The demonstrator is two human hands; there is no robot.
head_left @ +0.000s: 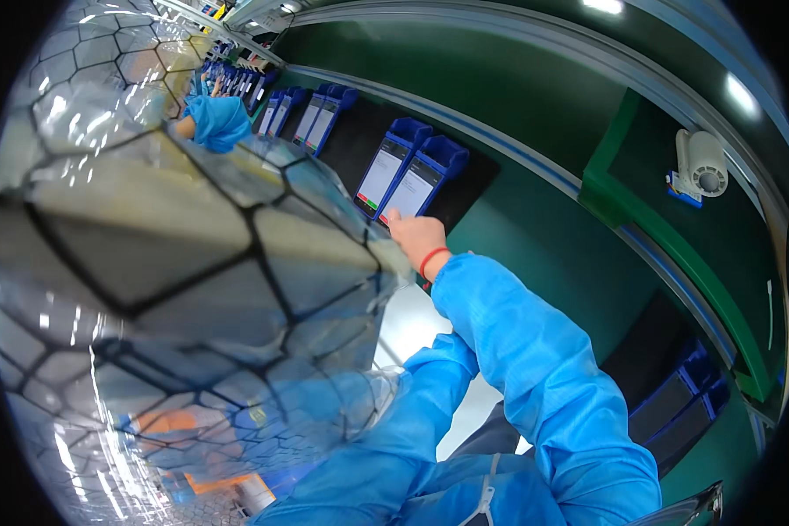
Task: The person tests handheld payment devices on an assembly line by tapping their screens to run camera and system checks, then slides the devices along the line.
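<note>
My right hand (421,238), with a red band (432,257) at its wrist, has its fingers closed at the edge of a clear plastic sheet (131,254) with a black honeycomb grid. Folds in the sheet run together toward that hand. Its thumb side lies close over the lower end of the nearer phone-like device (409,191); whether it touches the screen is unclear. A second lit device (380,175) leans beside it, each in a blue holder (445,153). My left forearm (438,373), in a blue sleeve, passes behind the right one; the left hand is hidden.
More devices in blue holders (324,116) line the bench on black mats toward the far left. Another person's blue sleeve (217,123) shows beyond the sheet. At right stand a green-edged panel (609,167), a white roll (707,164) and further blue holders (694,386).
</note>
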